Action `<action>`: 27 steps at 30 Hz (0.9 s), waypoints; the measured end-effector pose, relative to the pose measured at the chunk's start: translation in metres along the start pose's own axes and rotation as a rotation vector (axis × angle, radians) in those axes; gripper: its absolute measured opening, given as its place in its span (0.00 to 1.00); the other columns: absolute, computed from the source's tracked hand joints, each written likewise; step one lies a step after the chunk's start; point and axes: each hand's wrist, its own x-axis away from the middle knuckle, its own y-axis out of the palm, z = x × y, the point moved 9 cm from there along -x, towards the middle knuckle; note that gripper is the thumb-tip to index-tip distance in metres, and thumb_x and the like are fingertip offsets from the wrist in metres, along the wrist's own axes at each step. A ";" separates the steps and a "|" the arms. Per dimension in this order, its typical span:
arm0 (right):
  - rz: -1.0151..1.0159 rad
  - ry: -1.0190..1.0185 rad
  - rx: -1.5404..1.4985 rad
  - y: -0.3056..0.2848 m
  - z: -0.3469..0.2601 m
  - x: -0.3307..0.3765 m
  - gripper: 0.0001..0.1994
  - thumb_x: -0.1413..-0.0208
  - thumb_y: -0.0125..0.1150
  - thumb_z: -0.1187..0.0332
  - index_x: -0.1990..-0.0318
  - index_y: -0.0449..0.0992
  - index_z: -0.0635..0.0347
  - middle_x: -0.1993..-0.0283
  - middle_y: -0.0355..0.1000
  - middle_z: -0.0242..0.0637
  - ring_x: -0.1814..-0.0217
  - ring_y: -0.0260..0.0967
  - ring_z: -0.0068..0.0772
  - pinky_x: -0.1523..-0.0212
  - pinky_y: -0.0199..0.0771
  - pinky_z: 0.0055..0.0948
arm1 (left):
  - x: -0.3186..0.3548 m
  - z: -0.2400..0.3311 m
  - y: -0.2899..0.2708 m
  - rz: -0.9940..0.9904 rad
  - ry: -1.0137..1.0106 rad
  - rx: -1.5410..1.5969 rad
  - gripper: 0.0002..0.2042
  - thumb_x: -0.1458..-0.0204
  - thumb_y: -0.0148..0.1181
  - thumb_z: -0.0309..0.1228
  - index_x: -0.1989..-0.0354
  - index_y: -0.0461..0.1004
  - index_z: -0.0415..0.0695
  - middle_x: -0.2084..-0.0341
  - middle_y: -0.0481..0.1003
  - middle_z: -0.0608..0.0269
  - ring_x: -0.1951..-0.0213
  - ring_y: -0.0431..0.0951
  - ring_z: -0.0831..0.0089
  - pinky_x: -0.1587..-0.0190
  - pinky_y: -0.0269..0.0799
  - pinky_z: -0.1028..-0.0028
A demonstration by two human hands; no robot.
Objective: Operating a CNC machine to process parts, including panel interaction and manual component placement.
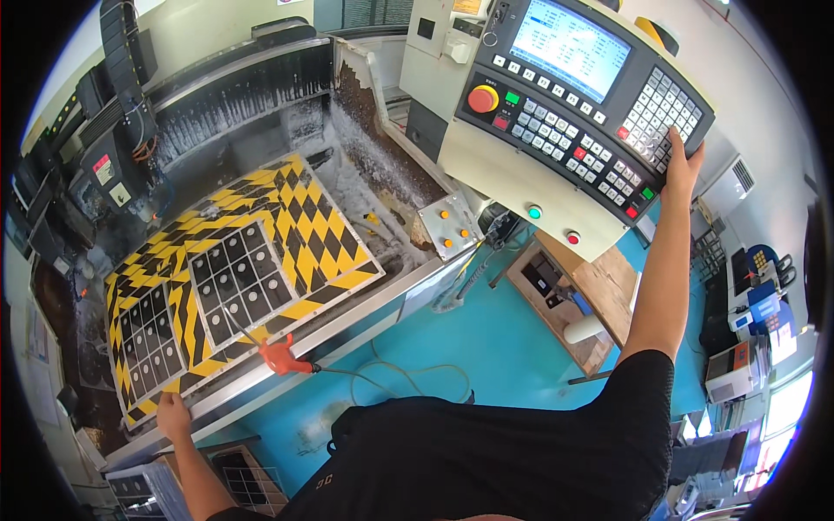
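Note:
My right hand (682, 167) is at the keypad (662, 117) on the right side of a control panel (539, 156). Its index finger is stretched onto the keys, the thumb stands apart, and nothing is held. Far to the lower left, my left hand (175, 418) grips the front rim of the machine bed, fingers curled at the edge. Beside it lies a yellow-and-black checkered plate (326, 234) with two dark panels (245, 273) carrying rows of round pale discs. A red air blow gun (283, 355) rests on the bed's front edge, its thin nozzle over the plate.
The panel has a lit screen (569, 48) and a red emergency stop button (483, 99). A small box with orange buttons (447, 227) sits at the bed's corner. A wooden shelf table (599, 286) stands below the panel. An air hose (417, 369) crosses the blue floor.

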 end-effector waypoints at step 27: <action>-0.218 0.033 -0.159 -0.013 0.041 0.047 0.42 0.36 0.63 0.67 0.22 0.42 0.60 0.27 0.59 0.47 0.28 0.61 0.39 0.30 0.62 0.34 | -0.017 -0.010 0.021 -0.027 0.080 -0.059 0.20 0.41 0.45 0.43 0.59 0.76 0.40 0.62 0.79 0.42 0.59 0.77 0.38 0.58 0.70 0.47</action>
